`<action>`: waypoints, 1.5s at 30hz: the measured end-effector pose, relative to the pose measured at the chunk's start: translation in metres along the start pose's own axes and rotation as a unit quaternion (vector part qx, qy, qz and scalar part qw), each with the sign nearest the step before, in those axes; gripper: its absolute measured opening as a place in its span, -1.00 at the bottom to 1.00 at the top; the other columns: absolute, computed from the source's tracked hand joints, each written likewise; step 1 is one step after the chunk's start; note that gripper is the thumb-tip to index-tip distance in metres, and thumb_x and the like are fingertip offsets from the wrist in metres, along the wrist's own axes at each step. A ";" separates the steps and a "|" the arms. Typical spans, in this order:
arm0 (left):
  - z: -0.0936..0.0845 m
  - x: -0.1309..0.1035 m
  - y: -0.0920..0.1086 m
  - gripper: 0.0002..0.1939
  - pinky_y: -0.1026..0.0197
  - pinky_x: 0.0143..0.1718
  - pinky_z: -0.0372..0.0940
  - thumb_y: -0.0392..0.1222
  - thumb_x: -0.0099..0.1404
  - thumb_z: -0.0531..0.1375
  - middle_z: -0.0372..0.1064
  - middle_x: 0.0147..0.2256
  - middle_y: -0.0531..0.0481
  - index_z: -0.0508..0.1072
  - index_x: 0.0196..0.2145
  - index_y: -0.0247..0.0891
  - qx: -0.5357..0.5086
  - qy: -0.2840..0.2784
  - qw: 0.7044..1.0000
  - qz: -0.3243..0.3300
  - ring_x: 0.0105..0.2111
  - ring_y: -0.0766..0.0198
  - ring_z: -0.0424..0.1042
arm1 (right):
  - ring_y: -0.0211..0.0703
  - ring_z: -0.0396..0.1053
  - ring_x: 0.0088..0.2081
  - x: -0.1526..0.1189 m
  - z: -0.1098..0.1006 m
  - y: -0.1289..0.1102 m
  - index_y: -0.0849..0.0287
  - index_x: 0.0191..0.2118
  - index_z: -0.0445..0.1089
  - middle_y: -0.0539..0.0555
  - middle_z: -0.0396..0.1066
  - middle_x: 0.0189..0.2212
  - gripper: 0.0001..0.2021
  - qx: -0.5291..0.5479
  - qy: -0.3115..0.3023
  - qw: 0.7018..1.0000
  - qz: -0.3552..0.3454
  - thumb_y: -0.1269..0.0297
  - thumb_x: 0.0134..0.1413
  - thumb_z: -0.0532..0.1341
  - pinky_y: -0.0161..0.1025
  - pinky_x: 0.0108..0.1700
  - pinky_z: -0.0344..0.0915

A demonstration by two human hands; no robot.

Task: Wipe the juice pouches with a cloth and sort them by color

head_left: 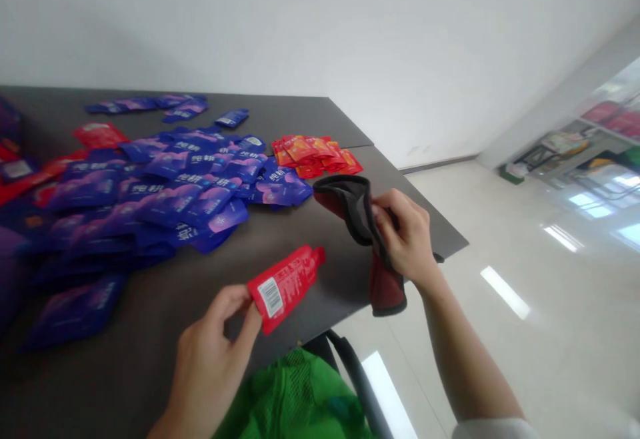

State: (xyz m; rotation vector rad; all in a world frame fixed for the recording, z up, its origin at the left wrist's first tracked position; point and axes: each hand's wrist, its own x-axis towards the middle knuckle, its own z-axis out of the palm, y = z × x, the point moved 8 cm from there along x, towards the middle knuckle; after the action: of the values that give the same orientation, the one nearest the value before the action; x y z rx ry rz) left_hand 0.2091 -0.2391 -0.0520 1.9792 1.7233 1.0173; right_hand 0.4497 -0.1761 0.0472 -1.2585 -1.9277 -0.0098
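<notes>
Red pouch (286, 287), lower centre of frame: judged light, pliable and slick; best held by its flat end. Left hand (215, 352) pinches that end, thumb and fingers nearly together. Right hand (407, 235), right of centre, grasps a maroon-and-black fabric sleeve (354, 215), judged soft, fingers curled.
</notes>
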 end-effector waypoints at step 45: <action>-0.036 0.035 0.088 -0.69 0.36 -0.53 0.27 -0.27 0.32 0.00 0.43 -0.59 0.21 0.45 -0.49 -0.12 0.055 -0.010 0.959 0.279 -0.64 0.41 0.38 | -0.27 0.17 -0.43 -0.004 0.086 0.015 0.16 -0.40 0.25 -0.02 0.22 -0.50 -0.76 -0.014 -0.057 0.998 -0.024 0.27 0.26 -0.04 -0.30 -0.35 0.06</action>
State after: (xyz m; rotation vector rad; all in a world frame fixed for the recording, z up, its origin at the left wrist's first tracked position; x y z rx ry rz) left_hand 0.2480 -0.2318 0.0410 2.6163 1.2492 1.0749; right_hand 0.4087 -0.1364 -0.0184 -1.2540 -2.0617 0.0107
